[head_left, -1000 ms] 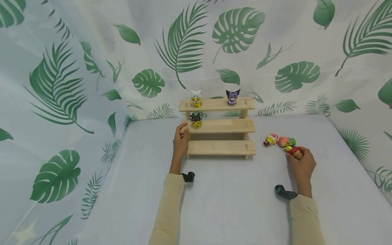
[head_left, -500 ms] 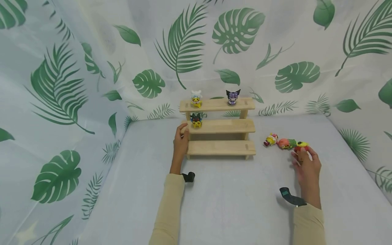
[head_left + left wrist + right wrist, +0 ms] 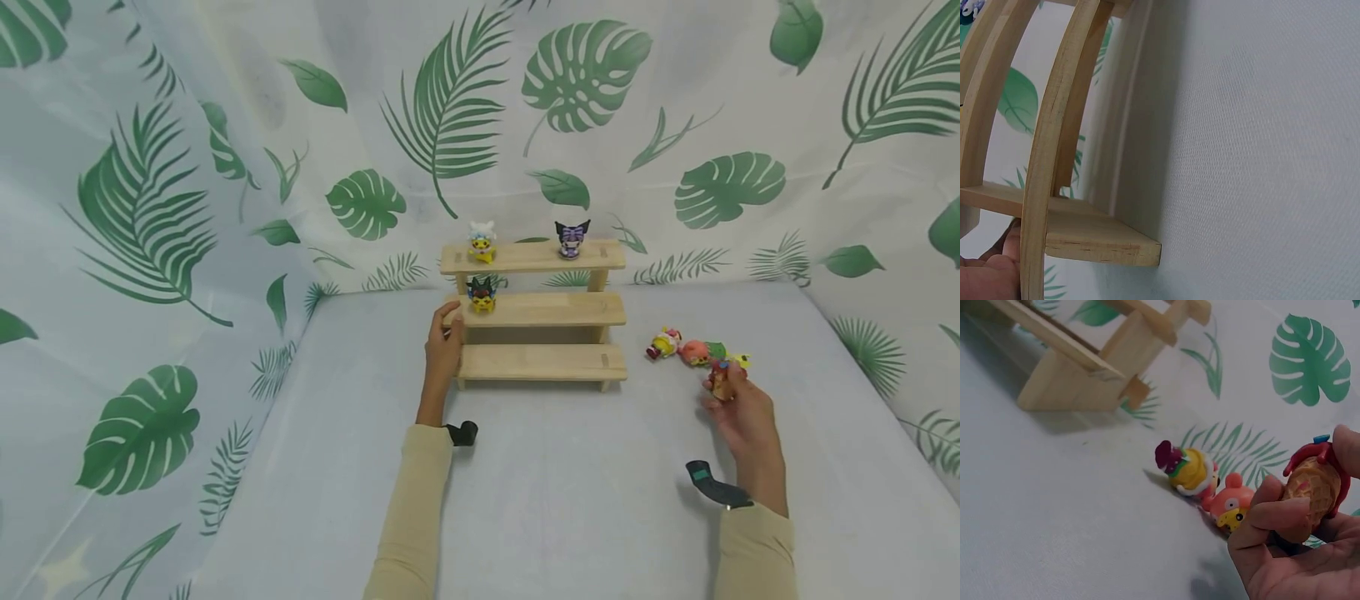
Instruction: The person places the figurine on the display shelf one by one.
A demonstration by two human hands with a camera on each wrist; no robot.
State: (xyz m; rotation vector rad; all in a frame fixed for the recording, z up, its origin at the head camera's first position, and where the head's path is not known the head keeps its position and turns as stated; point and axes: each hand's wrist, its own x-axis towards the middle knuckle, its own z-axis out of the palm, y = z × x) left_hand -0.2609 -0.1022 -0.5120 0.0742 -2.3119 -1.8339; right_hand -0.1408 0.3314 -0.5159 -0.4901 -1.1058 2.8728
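My right hand pinches a small toy figurine between thumb and fingers. In the right wrist view the figurine shows a tan waffle-patterned part edged with red and a small blue piece. My left hand holds the left end of a three-tier wooden display shelf, its fingers partly behind the wood in the left wrist view. Near the right hand lie a coral bear-faced figurine with a green part and a yellow figurine with a dark red end.
On the top tier stand a white-hatted yellow figurine and a black-and-purple figurine. A dark-eared yellow figurine stands at the middle tier's left end. A pale cloth covers the table; a leaf-print backdrop rises behind.
The right hand has turned the figurine so that its waffle side faces up and toward me, shifting slightly right, then back a little. The left hand stays on the shelf.
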